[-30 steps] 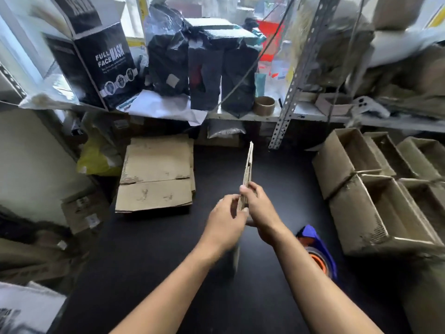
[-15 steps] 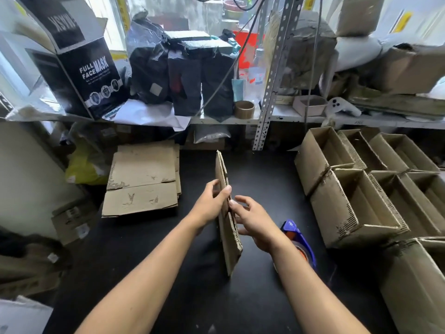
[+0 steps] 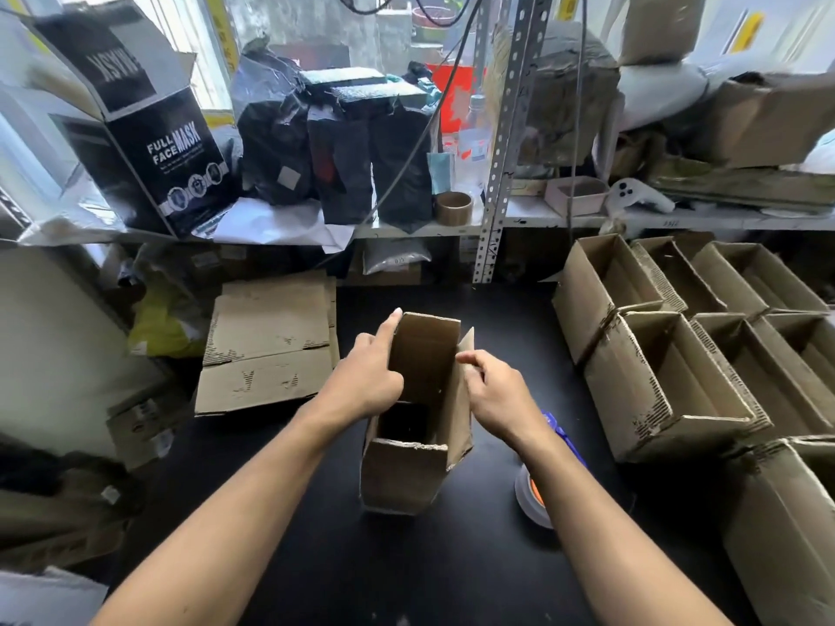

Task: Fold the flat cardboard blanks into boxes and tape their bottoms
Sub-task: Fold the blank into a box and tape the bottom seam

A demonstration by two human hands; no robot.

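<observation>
Box in hand: you hold a brown corrugated cardboard box [image 3: 418,417] opened into a rectangular tube at the centre of the black tabletop [image 3: 316,548], its open end facing up toward you and its lower edge touching the table.
Left hand: your left hand [image 3: 368,381] sits at the tube's 9 o'clock wall, index finger straight along the top edge, the other fingers curled; whether they clamp the wall, you cannot tell from here.
Right hand: your right hand [image 3: 494,395] is at the 3 o'clock wall, fingers curled over its rim and gripping it beside a raised flap.
Flat blanks: a stack of flat brown cardboard blanks [image 3: 271,345] lies at 10 o'clock from the tube, well apart from it.
Finished boxes: open-topped brown cardboard boxes [image 3: 677,354] stand in rows at 2 to 3 o'clock, touching one another.
Tape: a blue and orange tape dispenser [image 3: 537,485] lies just beside the tube at 4 o'clock, partly hidden under your right forearm.
Shelf: at 12 o'clock a white shelf [image 3: 542,216] carries a black box printed "FULL FACE MASK" [image 3: 149,146], black plastic bags [image 3: 343,151] and a brown tape roll [image 3: 453,205].
</observation>
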